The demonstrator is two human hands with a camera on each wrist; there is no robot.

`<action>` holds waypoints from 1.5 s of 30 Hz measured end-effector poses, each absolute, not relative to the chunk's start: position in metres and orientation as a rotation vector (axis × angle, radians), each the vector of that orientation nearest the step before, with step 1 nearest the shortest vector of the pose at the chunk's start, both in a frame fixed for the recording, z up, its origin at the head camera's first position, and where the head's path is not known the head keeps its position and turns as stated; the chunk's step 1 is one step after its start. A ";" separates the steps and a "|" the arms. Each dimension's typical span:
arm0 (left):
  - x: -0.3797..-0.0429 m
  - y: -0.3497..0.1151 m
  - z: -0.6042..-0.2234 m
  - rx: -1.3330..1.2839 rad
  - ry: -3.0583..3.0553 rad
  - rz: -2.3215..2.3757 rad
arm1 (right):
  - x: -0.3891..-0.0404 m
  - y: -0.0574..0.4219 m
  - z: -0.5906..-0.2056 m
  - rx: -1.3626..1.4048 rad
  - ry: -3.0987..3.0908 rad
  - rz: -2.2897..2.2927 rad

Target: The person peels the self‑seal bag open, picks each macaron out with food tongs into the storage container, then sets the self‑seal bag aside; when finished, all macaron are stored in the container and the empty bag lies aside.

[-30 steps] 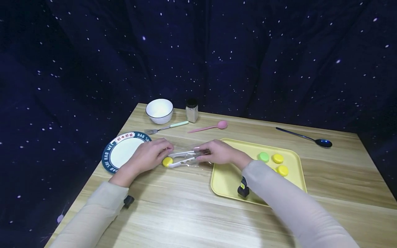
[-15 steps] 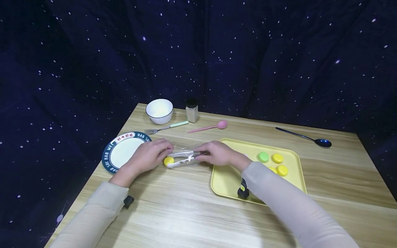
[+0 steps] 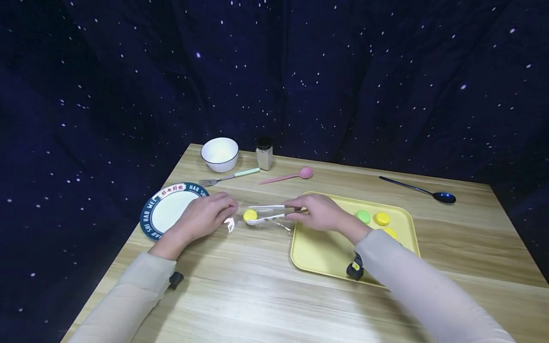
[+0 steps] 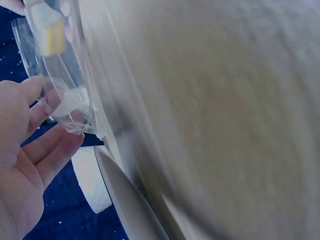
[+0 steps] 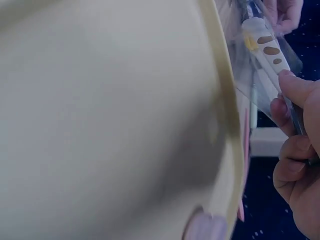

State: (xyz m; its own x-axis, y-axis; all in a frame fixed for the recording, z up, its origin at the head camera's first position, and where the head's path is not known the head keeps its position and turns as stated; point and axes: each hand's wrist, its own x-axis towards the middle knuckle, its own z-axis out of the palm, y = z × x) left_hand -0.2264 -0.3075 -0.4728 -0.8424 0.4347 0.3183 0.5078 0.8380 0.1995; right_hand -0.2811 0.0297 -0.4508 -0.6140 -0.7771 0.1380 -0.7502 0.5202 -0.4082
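Observation:
My left hand [image 3: 205, 214] pinches the end of a clear plastic bag [image 4: 65, 102] between thumb and fingers, beside the plate. Inside the bag lies a yellow macaron [image 3: 250, 216]. My right hand [image 3: 318, 213] holds white-tipped tongs [image 3: 268, 219], whose arms reach into the bag from the right. Their perforated tip [image 5: 270, 50] shows through the film in the right wrist view, with the yellow macaron against it. Under my right forearm, a yellow tray [image 3: 315, 250] carries a green macaron [image 3: 363, 216] and yellow macarons [image 3: 382, 218], partly hidden by the sleeve.
A blue-rimmed plate [image 3: 147, 216] sits by the left table edge. Behind it stand a white bowl [image 3: 220, 162] and a black-lidded jar [image 3: 264, 157]. A fork [image 3: 231, 176], a pink spoon [image 3: 296, 175] and a dark blue spoon [image 3: 429, 193] lie toward the back.
The right hand and tongs have moved right, and the yellow macaron has shifted right, away from the left hand. My left hand stays nearly in place.

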 end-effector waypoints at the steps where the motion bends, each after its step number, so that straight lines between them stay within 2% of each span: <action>1: -0.227 -0.307 -0.473 -0.720 -2.757 -0.402 | -0.279 0.036 -0.449 -1.351 2.694 -0.680; 13: -0.226 -0.311 -0.475 -0.738 -2.740 -0.383 | -0.252 0.134 -0.426 -1.238 2.843 -0.774; 23: -0.222 -0.317 -0.477 -0.742 -2.731 -0.387 | -0.222 0.212 -0.430 -1.016 2.926 -0.777; 37: -0.225 -0.309 -0.475 -0.732 -2.749 -0.381 | -0.207 0.227 -0.453 -0.944 2.933 -0.661; 45: -0.227 -0.304 -0.473 -0.753 -2.752 -0.385 | -0.202 0.233 -0.451 -0.913 2.922 -0.680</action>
